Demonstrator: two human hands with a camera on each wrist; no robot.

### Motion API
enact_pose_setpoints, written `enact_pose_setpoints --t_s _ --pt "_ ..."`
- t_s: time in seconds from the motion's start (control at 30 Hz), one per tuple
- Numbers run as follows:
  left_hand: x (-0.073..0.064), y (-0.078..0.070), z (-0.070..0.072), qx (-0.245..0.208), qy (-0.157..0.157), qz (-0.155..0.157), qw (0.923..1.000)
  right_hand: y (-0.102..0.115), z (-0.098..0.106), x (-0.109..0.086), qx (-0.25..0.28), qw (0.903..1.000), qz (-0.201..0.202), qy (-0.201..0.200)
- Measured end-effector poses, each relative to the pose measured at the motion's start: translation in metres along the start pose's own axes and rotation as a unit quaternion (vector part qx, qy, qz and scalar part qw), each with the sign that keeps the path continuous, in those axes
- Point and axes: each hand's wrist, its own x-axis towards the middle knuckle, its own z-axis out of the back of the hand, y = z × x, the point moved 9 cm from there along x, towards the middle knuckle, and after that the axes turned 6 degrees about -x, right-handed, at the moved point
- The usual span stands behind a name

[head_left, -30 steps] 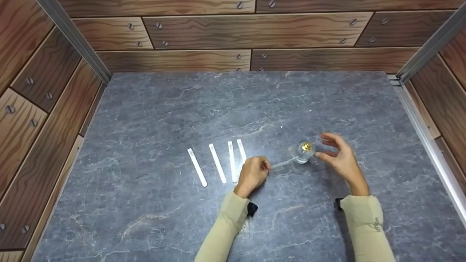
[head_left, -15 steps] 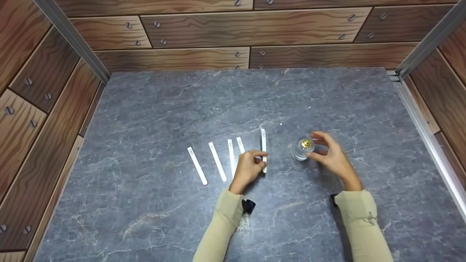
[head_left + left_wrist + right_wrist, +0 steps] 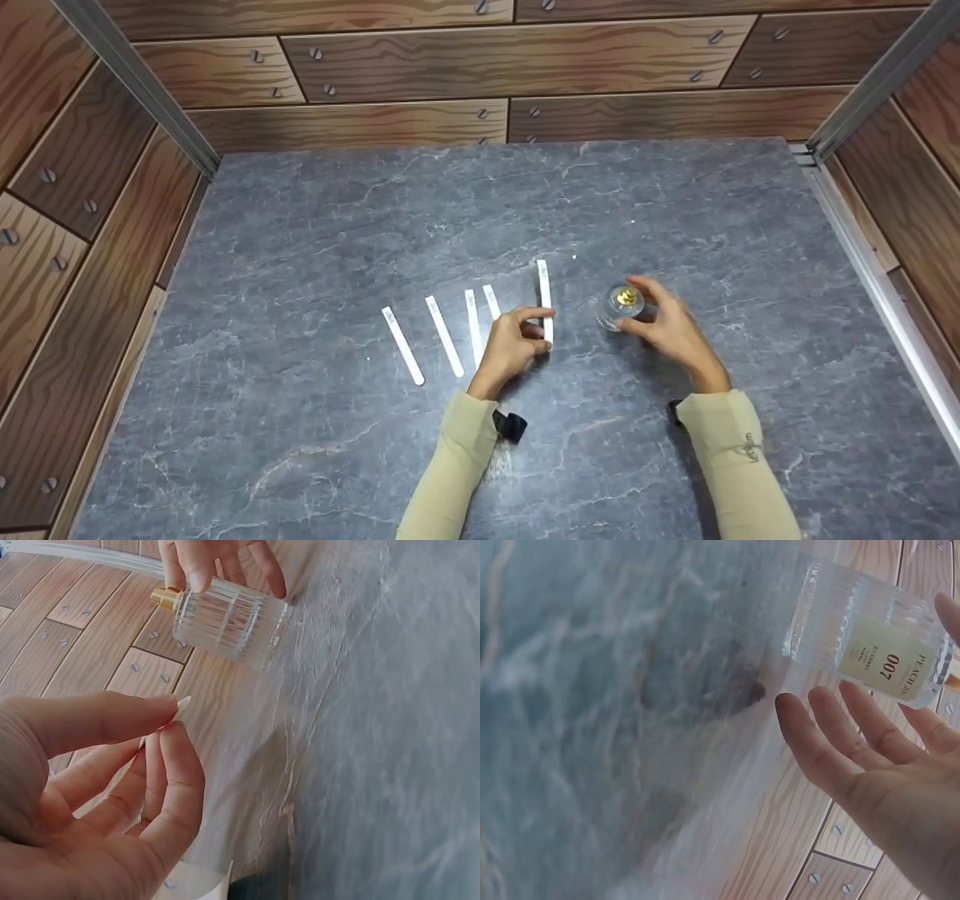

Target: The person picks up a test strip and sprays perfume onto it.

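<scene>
My left hand pinches a white paper test strip between thumb and fingers near its lower end. Seen edge-on in the left wrist view, only a pale tip of the strip shows past the thumb. A clear ribbed glass perfume bottle with a gold neck stands upright on the table, to the right of the strip. Around its right side is my right hand, thumb and fingers spread and not closed on it. The right wrist view shows a pale label reading 007, with fingers beside the glass.
Several more white test strips lie left of my left hand, among them a far-left strip and another; the nearest ones are partly covered by that hand. Wood-patterned walls enclose the grey marbled table.
My left hand has swung the strip away from the bottle, so it now points toward the back of the table. My right hand has moved left, closer around the bottle, which stays put.
</scene>
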Motion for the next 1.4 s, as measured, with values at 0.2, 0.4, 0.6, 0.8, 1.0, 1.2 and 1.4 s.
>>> enact_pose_setpoints --t_s 0.2,0.4,0.6,0.8,1.0,1.2,1.4 --pt "0.0 0.002 -0.003 -0.005 0.007 0.002 1.0 0.001 0.0 0.001 -0.003 0.9997 0.011 -0.024" --pt "0.001 0.0 -0.004 -0.011 0.007 -0.013 0.9998 -0.004 0.007 0.001 -0.002 0.9988 -0.019 -0.046" --pt "0.001 -0.006 -0.004 -0.011 0.015 -0.037 0.9992 -0.009 0.013 0.001 0.068 0.9959 -0.039 -0.046" --pt "0.001 -0.008 -0.006 -0.013 0.019 -0.047 0.9986 -0.008 0.014 0.002 0.135 0.9893 -0.017 -0.052" --pt "0.0 -0.008 -0.008 -0.007 0.024 -0.047 0.9986 -0.007 0.009 0.001 0.197 0.9797 -0.028 -0.024" --pt "0.002 -0.001 -0.01 -0.006 0.032 -0.041 0.9987 -0.013 0.006 0.001 0.32 0.9458 -0.047 -0.025" --pt "0.001 -0.003 -0.013 -0.006 0.044 -0.02 0.9988 -0.016 0.01 0.0 0.313 0.948 -0.043 -0.036"
